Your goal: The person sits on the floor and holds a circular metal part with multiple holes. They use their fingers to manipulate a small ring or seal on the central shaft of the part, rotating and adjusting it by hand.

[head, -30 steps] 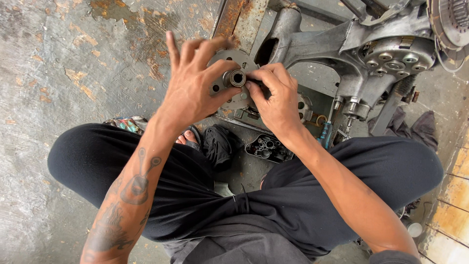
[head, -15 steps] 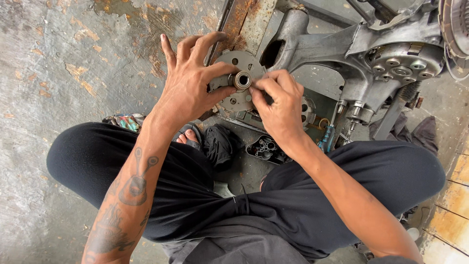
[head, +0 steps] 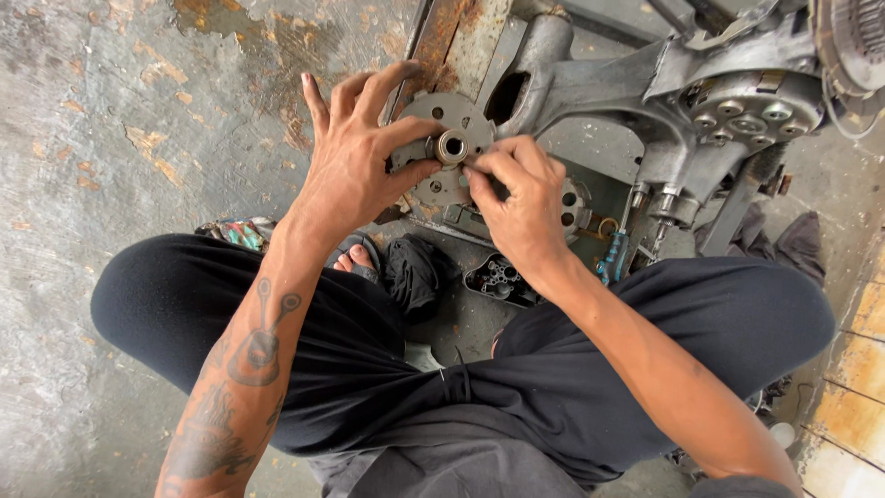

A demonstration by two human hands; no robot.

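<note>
Legs: crossed, in black trousers [head: 516, 387], nearest the camera, seated on the floor [head: 83, 166].
Left forearm: tattooed, reaching up from lower left toward the disc.
Right forearm: bare, reaching up from lower right to the same spot.
Foot: toes in a sandal [head: 355, 258], just beyond the left knee, under the left wrist.
Rag: dark cloth [head: 415, 272] bunched beside the sandal, between the knees.
Small part: black ribbed casting [head: 498, 277] on the floor below the right wrist.
Screwdriver: blue handle [head: 613, 256], lying right of the right wrist, near the right knee.
Left hand: [head: 355, 166] grip closed on the disc, thumb pressed on the near face by the hub, index curled over the top rim, other fingers raised and spread.
Right hand: [head: 521, 203] grip pinched tight, thumb and forefinger tips meeting at the hub's right edge; whatever sits between them too small to tell.
Disc: round grey metal plate [head: 452, 115] with holes, held off the floor between both hands, face toward the camera.
Hub: short tube [head: 452, 146] at the disc's middle, open end up.
Second disc: similar holed plate [head: 573, 205] lying behind the right hand, partly hidden.
Engine: large grey casing [head: 664, 83] beyond the hands, upper right, bolted round cover at its far end.
Rusty plate: [head: 456, 37] flat on the floor behind the disc.
</note>
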